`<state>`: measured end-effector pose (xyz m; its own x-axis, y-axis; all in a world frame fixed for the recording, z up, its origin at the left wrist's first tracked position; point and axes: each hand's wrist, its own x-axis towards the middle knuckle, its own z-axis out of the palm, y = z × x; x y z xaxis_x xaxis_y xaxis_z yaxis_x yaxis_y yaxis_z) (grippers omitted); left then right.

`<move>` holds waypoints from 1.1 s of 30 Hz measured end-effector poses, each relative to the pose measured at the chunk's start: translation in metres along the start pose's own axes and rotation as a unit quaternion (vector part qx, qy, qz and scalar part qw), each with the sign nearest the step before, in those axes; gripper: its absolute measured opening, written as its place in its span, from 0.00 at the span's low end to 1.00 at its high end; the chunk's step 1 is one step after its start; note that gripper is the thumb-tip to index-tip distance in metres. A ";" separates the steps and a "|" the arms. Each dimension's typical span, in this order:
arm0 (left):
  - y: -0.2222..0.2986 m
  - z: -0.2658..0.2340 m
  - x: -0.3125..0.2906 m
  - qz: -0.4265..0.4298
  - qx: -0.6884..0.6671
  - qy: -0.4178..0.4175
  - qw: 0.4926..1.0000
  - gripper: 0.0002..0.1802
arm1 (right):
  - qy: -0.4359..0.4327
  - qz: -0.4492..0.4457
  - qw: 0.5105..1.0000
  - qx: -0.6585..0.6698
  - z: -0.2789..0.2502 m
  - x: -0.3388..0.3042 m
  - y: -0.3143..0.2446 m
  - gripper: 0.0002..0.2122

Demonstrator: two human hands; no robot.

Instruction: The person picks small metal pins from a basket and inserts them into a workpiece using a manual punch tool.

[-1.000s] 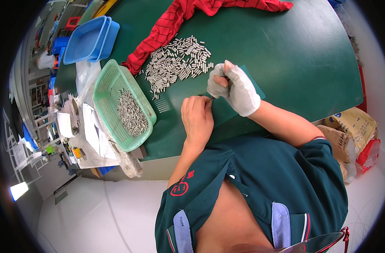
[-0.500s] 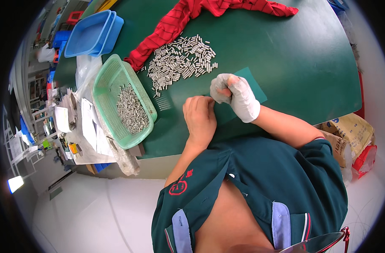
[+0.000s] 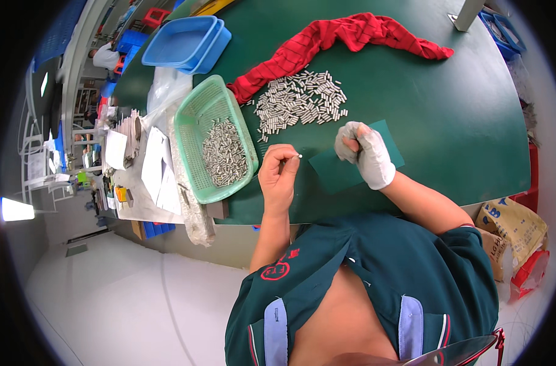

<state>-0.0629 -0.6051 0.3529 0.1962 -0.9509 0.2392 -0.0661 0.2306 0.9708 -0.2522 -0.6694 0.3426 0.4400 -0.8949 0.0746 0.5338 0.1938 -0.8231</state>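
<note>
Between the thumb and forefinger of my bare left hand is a small metal pin, its bright end showing. My right hand, in a whitish glove that leaves the thumb tip bare, is closed with its fingers curled in. Whatever those fingers may hold is hidden. Under and beside it lies a flat green sheet. Beyond both hands spreads a loose pile of short silvery pins. To the left, a pale green plastic basket contains many similar metal pins.
A crumpled red cloth curves behind the pile on the dark green table. Blue plastic trays stand at the far left. White papers lie left of the basket. Sacks sit on the floor at the right.
My left hand has drawn away from the right one, and a pin now shows in its fingertips. My right hand stays curled over the sheet. The whole view has shifted.
</note>
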 end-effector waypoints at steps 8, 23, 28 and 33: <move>0.017 -0.040 0.012 0.105 0.245 0.113 0.957 0.02 | 0.002 0.001 1.000 0.009 -0.004 -0.001 0.001 0.26; -0.029 0.043 0.059 0.175 0.435 -0.092 0.878 0.06 | -0.079 -0.008 0.989 -0.128 0.007 -0.020 -0.001 0.24; -0.042 0.049 0.064 0.151 0.464 -0.119 0.865 0.06 | -0.079 0.000 0.987 -0.142 0.008 -0.019 -0.003 0.24; -0.039 0.050 0.063 0.142 0.433 -0.114 0.883 0.05 | -0.064 0.007 0.987 -0.149 0.011 -0.017 -0.009 0.32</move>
<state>-0.0969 -0.6843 0.3292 -0.1446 -0.9194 0.3657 -0.8235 0.3167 0.4707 -0.2565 -0.6513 0.3550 0.5433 -0.8313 0.1175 0.3002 0.0616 -0.9519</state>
